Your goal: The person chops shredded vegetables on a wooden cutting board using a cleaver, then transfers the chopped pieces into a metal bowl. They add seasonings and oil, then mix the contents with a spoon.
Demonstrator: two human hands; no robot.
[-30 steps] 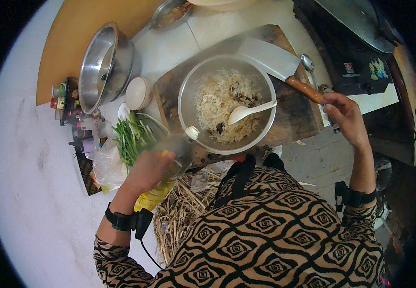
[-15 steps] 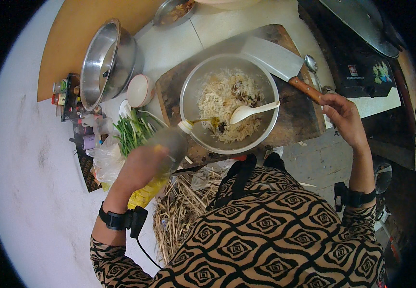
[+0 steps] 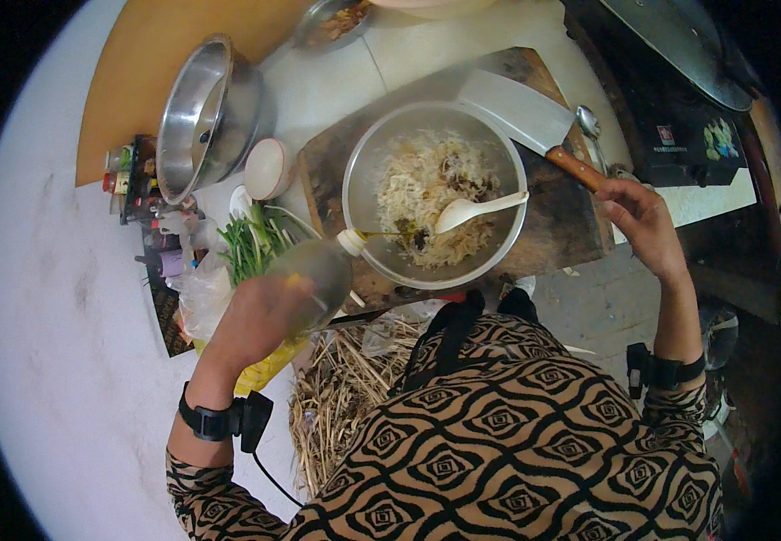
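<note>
My left hand (image 3: 262, 316) is wrapped round a large clear bottle (image 3: 323, 281) with a white neck, tipped sideways, both somewhat blurred. A thin stream of yellow-brown liquid runs from its mouth into a steel bowl (image 3: 351, 221). Shredded pale food (image 3: 431, 180) fills the bowl, with dark patches where the liquid lands. Across it lies a white spoon (image 3: 463, 213), its handle on the rim at the right. Behind the bowl, a cleaver (image 3: 521, 113) lies on a wooden chopping board (image 3: 557, 239). My right hand (image 3: 643, 225) has bent fingers closed at the end of its wooden handle.
Left of the board are green onions (image 3: 255, 242), a small white bowl (image 3: 267, 169), a tilted steel basin (image 3: 174, 135) and a rack of condiment bottles (image 3: 133, 185). A metal spoon (image 3: 589, 122) lies beside the cleaver. At the right stands a black stove (image 3: 679, 149). Dry stalks (image 3: 345, 379) lie below.
The liquid stream has lengthened and lands further into the bowl, where the dark patch looks wetter. The bottle stays tipped in my left hand. My right hand stays at the cleaver's handle.
</note>
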